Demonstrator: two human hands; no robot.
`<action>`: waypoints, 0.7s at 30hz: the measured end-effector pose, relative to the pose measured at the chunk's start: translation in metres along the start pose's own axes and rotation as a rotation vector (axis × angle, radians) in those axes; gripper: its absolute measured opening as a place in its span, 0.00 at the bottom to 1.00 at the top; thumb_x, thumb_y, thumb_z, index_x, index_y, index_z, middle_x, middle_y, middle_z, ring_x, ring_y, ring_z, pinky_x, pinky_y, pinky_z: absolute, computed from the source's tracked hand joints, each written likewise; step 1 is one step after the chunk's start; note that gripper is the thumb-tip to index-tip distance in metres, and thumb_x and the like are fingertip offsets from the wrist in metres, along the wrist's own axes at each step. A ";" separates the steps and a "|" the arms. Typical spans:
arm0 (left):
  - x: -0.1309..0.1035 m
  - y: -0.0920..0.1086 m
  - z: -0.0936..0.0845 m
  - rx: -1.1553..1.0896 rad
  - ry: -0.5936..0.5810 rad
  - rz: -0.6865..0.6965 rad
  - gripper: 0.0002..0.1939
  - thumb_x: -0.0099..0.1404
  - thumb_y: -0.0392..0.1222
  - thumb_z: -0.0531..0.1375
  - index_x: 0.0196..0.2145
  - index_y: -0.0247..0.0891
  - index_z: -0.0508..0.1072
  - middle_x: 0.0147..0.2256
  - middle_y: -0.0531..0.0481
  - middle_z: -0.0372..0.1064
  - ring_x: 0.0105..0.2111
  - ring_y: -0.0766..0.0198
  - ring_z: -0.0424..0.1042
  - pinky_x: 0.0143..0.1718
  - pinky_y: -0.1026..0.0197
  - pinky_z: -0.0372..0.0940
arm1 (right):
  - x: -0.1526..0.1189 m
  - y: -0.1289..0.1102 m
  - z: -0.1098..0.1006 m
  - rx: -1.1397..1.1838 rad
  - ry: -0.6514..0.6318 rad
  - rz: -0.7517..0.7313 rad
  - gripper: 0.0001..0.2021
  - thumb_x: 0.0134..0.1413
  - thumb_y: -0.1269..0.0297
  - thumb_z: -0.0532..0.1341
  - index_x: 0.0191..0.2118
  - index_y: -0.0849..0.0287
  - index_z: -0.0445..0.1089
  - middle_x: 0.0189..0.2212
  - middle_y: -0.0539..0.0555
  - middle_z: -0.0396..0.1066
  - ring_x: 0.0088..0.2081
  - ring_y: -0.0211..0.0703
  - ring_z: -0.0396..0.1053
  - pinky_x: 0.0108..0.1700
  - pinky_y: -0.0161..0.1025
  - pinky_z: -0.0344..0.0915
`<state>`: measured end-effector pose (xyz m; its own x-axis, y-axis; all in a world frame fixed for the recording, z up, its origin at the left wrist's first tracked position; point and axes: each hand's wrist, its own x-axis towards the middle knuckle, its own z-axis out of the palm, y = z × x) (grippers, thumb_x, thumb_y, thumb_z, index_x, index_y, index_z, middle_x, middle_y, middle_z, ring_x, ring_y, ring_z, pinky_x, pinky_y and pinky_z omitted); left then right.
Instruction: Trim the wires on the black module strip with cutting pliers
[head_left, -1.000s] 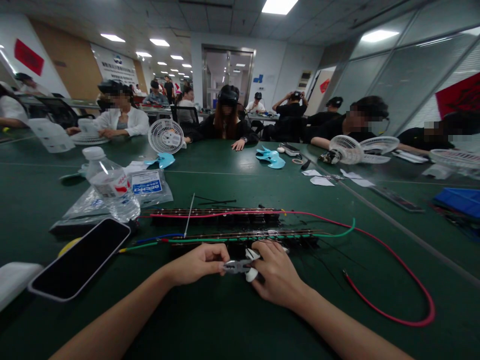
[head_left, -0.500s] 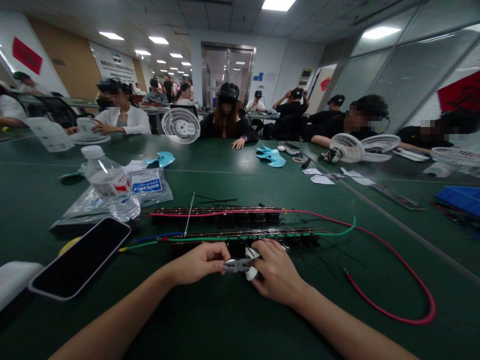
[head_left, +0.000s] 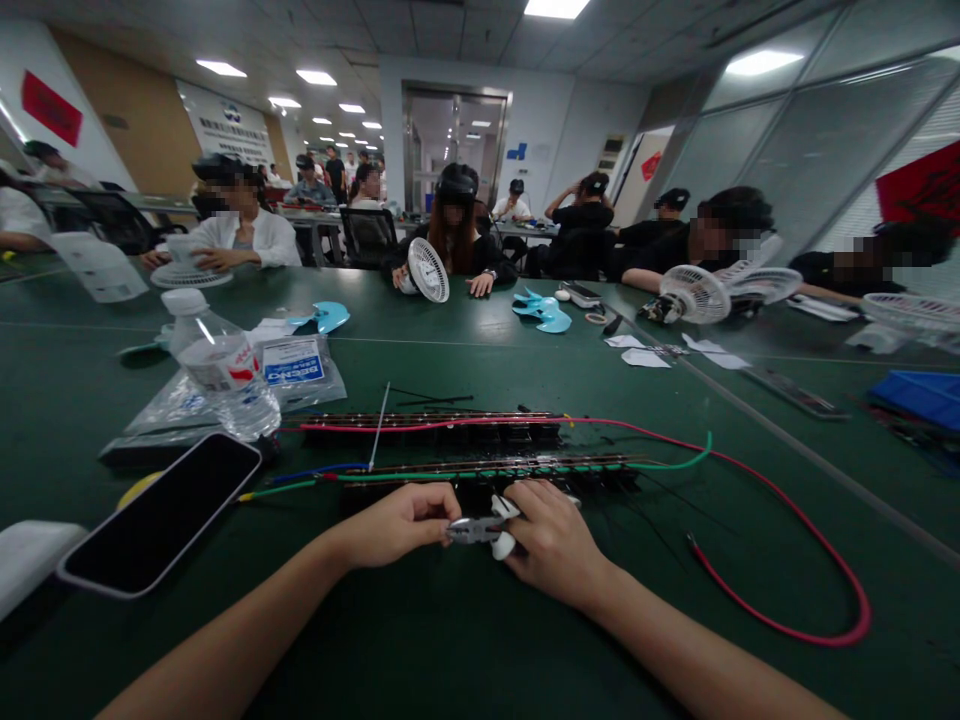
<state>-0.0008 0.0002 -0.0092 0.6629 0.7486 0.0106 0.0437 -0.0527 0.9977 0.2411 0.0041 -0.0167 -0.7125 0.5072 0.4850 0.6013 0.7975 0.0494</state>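
My right hand (head_left: pixel 551 540) is closed around the white handles of a pair of pliers (head_left: pixel 474 530), whose metal jaws point left. At the tip of the jaws, my left hand (head_left: pixel 409 525) is closed in a pinch; whatever lies between its fingertips is too small to make out. Just beyond both hands runs a dark strip assembly (head_left: pixel 495 468) with a green wire (head_left: pixel 675 466) along it. Behind that lies a second dark strip (head_left: pixel 510 432), and a red cable (head_left: pixel 795 515) passes over it and curls round to the right.
A phone (head_left: pixel 161 520), a water bottle (head_left: pixel 217 370) and a plastic bag (head_left: pixel 319 375) lie to the left. Black cable ties (head_left: pixel 431 400) rest behind the strips. Across the table, a person holds a white fan part (head_left: pixel 429 270); blue fan blades (head_left: pixel 541 312) lie nearby.
My hands and the pliers stay almost in place. Across the table, the white fan part has moved right and down, turned by a person's hand.
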 end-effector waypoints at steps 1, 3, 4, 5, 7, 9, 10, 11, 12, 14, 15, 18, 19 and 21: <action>0.000 0.000 0.000 0.001 -0.001 0.000 0.05 0.64 0.39 0.60 0.32 0.35 0.68 0.30 0.53 0.64 0.32 0.65 0.63 0.36 0.62 0.58 | 0.000 0.000 0.000 -0.005 0.001 0.002 0.04 0.48 0.68 0.62 0.26 0.60 0.71 0.34 0.57 0.66 0.34 0.45 0.59 0.36 0.42 0.57; 0.000 0.000 0.001 0.003 -0.003 -0.002 0.05 0.64 0.38 0.60 0.32 0.35 0.68 0.30 0.53 0.64 0.32 0.65 0.63 0.36 0.62 0.58 | -0.001 0.000 0.001 -0.014 0.004 0.004 0.04 0.48 0.68 0.62 0.25 0.60 0.70 0.33 0.56 0.66 0.34 0.45 0.58 0.35 0.42 0.56; 0.000 0.001 0.001 0.004 -0.003 -0.004 0.05 0.64 0.38 0.60 0.32 0.35 0.68 0.30 0.53 0.64 0.32 0.65 0.63 0.36 0.62 0.58 | -0.002 0.000 0.001 -0.018 0.005 0.002 0.04 0.48 0.68 0.62 0.25 0.60 0.70 0.32 0.56 0.66 0.33 0.44 0.58 0.35 0.41 0.56; 0.000 0.001 0.001 0.004 -0.002 -0.008 0.04 0.64 0.37 0.60 0.32 0.35 0.68 0.30 0.53 0.64 0.32 0.65 0.64 0.36 0.62 0.58 | -0.002 0.001 0.001 -0.021 0.005 0.000 0.04 0.47 0.68 0.63 0.24 0.59 0.70 0.32 0.55 0.66 0.33 0.44 0.58 0.34 0.41 0.55; 0.000 0.001 0.002 -0.002 0.000 -0.014 0.04 0.64 0.37 0.60 0.32 0.35 0.68 0.30 0.53 0.64 0.32 0.65 0.64 0.36 0.62 0.58 | -0.002 0.001 0.002 -0.026 0.005 -0.004 0.04 0.46 0.68 0.64 0.24 0.59 0.69 0.31 0.55 0.66 0.33 0.44 0.58 0.34 0.41 0.55; 0.000 0.001 0.002 -0.009 0.002 -0.016 0.04 0.64 0.37 0.60 0.32 0.35 0.67 0.30 0.53 0.65 0.32 0.65 0.64 0.36 0.62 0.57 | -0.002 0.001 0.002 -0.030 0.006 -0.005 0.04 0.44 0.69 0.64 0.23 0.59 0.69 0.31 0.55 0.66 0.32 0.43 0.58 0.33 0.41 0.54; 0.000 0.001 0.002 -0.011 0.001 -0.015 0.04 0.64 0.37 0.60 0.32 0.35 0.67 0.30 0.53 0.65 0.32 0.65 0.64 0.36 0.62 0.57 | -0.002 0.001 0.002 -0.030 0.008 -0.005 0.05 0.44 0.69 0.64 0.23 0.59 0.68 0.31 0.55 0.66 0.32 0.43 0.57 0.33 0.40 0.54; 0.000 0.001 0.002 -0.012 0.000 -0.014 0.04 0.64 0.37 0.60 0.32 0.35 0.67 0.30 0.53 0.65 0.31 0.65 0.64 0.36 0.62 0.57 | -0.002 0.001 0.001 -0.030 0.010 -0.005 0.05 0.44 0.69 0.64 0.23 0.59 0.68 0.31 0.55 0.66 0.32 0.43 0.57 0.33 0.40 0.54; 0.000 0.001 0.001 -0.013 0.000 -0.014 0.04 0.64 0.37 0.60 0.32 0.35 0.68 0.30 0.53 0.65 0.32 0.65 0.64 0.36 0.62 0.57 | -0.002 0.001 0.001 -0.029 0.011 -0.004 0.05 0.44 0.69 0.64 0.23 0.59 0.68 0.31 0.55 0.66 0.32 0.43 0.57 0.32 0.40 0.53; 0.000 0.002 0.001 -0.013 -0.002 -0.016 0.04 0.64 0.37 0.60 0.32 0.35 0.68 0.30 0.53 0.64 0.32 0.65 0.64 0.36 0.62 0.58 | -0.002 0.000 0.000 -0.025 0.010 -0.004 0.05 0.45 0.69 0.64 0.23 0.59 0.68 0.31 0.54 0.66 0.31 0.42 0.57 0.32 0.40 0.53; 0.000 0.002 0.001 -0.015 -0.005 -0.018 0.05 0.64 0.38 0.60 0.32 0.35 0.68 0.30 0.53 0.64 0.32 0.65 0.64 0.36 0.62 0.58 | -0.002 0.000 0.000 -0.024 0.009 -0.003 0.05 0.45 0.69 0.64 0.23 0.59 0.68 0.31 0.54 0.66 0.31 0.42 0.57 0.32 0.40 0.53; 0.000 0.002 0.000 -0.018 -0.016 -0.023 0.05 0.64 0.39 0.60 0.32 0.35 0.68 0.30 0.53 0.65 0.32 0.65 0.64 0.37 0.62 0.58 | -0.002 -0.001 -0.001 -0.026 0.006 -0.002 0.06 0.46 0.69 0.64 0.22 0.59 0.68 0.31 0.55 0.66 0.31 0.42 0.57 0.32 0.40 0.53; 0.000 0.003 0.000 -0.020 -0.018 -0.024 0.06 0.64 0.40 0.60 0.32 0.35 0.68 0.30 0.53 0.65 0.32 0.65 0.64 0.37 0.62 0.58 | -0.002 -0.001 -0.001 -0.029 0.004 -0.003 0.06 0.46 0.69 0.64 0.23 0.60 0.68 0.31 0.55 0.66 0.31 0.42 0.57 0.32 0.40 0.53; 0.000 0.003 0.000 -0.026 -0.022 -0.022 0.06 0.64 0.40 0.60 0.32 0.35 0.68 0.30 0.53 0.65 0.32 0.65 0.64 0.37 0.62 0.58 | -0.002 -0.001 -0.001 -0.034 -0.004 -0.002 0.05 0.46 0.68 0.64 0.23 0.60 0.68 0.31 0.55 0.66 0.31 0.43 0.57 0.32 0.40 0.54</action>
<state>-0.0003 0.0002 -0.0065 0.6786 0.7344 -0.0130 0.0396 -0.0189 0.9990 0.2420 0.0018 -0.0170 -0.7152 0.5065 0.4816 0.6116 0.7871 0.0804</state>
